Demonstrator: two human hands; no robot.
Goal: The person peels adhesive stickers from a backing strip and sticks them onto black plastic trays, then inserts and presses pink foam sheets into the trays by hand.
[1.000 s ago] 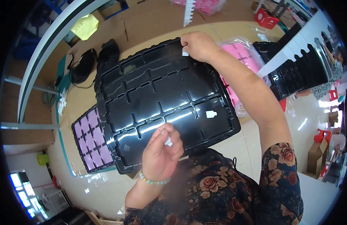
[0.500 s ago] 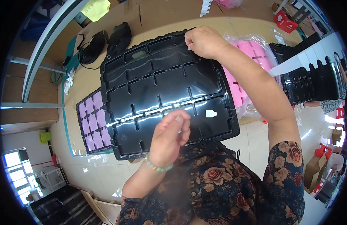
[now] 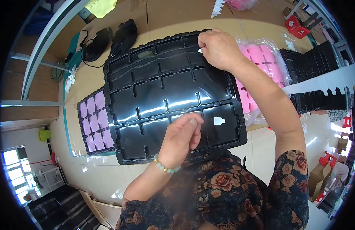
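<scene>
- Right hand (image 3: 219, 49) was closed on the far edge of the black tray (image 3: 166, 96), with its fingers pinching a small white sticker (image 3: 200, 50) against the rim.
- Left hand (image 3: 182, 137) was over the near part of the tray, fingers bent together and thumb pressed to them; if it held something small, I could not tell.
- The desk (image 3: 177, 15) was of light brown surface and carried everything.
- The black tray was big, glossy and divided into many shallow compartments; it was tilted up between the two hands and covered most of the desk.
- A bag of pink pieces (image 3: 261, 65) lay on the right, partly hidden under the tray and the right forearm.
- A smaller tray with purple squares (image 3: 94, 124) lay on the left, its right side under the black tray.
- Two black pouches (image 3: 110, 38) lay beyond the far left corner of the tray.
- Another white sticker (image 3: 218, 121) sat in a near right compartment, just beside the left hand.
</scene>
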